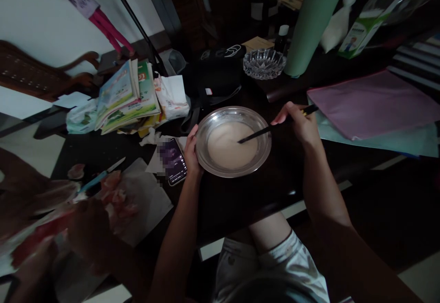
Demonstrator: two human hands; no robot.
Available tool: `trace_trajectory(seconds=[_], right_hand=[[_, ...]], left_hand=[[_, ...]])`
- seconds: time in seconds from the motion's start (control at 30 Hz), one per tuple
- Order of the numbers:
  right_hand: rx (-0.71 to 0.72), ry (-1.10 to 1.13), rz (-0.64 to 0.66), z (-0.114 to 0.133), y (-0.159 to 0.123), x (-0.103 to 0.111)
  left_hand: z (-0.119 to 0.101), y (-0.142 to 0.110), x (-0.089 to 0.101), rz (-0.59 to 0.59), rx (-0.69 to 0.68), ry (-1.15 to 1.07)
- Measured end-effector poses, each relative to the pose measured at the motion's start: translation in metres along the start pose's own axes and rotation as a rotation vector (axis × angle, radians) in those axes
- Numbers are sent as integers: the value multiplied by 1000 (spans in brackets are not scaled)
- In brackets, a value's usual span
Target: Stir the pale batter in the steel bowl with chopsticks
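A shiny metal bowl (263,161) stands on the dark table with a pale, creamy liquid (228,149) inside. My left hand (193,154) grips the bowl by its left rim, fingers on the outer side. In my right hand (300,122) are black chopsticks (257,134) with a gold band near the top. They slant down to the left, and their tips dip into the liquid, whose surface shows swirl marks. Whether it is one stick or a pair held together, I cannot make out. Just left of my left hand lies a phone (177,165) with its screen lit.
At lower left, another person's hands (91,229) work at peeled reddish fruit pieces (115,197) near a knife (103,174). Behind are stacked books (132,96), a black bag (216,76), a glass ashtray (263,64) and a green cylinder (314,23). Plastic folders (374,103) lie right.
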State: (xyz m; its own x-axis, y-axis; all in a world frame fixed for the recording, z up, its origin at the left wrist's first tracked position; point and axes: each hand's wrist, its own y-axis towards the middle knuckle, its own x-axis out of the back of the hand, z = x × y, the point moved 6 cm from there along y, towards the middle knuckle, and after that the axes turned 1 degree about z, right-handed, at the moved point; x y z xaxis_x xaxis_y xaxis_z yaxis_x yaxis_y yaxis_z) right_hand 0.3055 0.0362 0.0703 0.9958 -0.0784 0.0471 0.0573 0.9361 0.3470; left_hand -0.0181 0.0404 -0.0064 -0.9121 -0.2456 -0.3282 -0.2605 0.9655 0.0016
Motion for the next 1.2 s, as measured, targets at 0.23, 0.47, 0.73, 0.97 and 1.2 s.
trace_trajectory(seconds=[0.23,0.47,0.73,0.97,1.2], right_hand=[[11,5,345,7,-8,-35],[144,-194,181,4,-3,-29],[69,6,-65,25,-11,16],[-62,44,184,23,-17,-22],[118,-153,320,21,-12,-57]], left_hand=[[0,2,2,20,-19,4],[1,1,1,13,-7,-1],[-3,-1,0,10,-5,41],[-4,-3,-2,-15,13,42],[-4,-3,-2,9,5,32]])
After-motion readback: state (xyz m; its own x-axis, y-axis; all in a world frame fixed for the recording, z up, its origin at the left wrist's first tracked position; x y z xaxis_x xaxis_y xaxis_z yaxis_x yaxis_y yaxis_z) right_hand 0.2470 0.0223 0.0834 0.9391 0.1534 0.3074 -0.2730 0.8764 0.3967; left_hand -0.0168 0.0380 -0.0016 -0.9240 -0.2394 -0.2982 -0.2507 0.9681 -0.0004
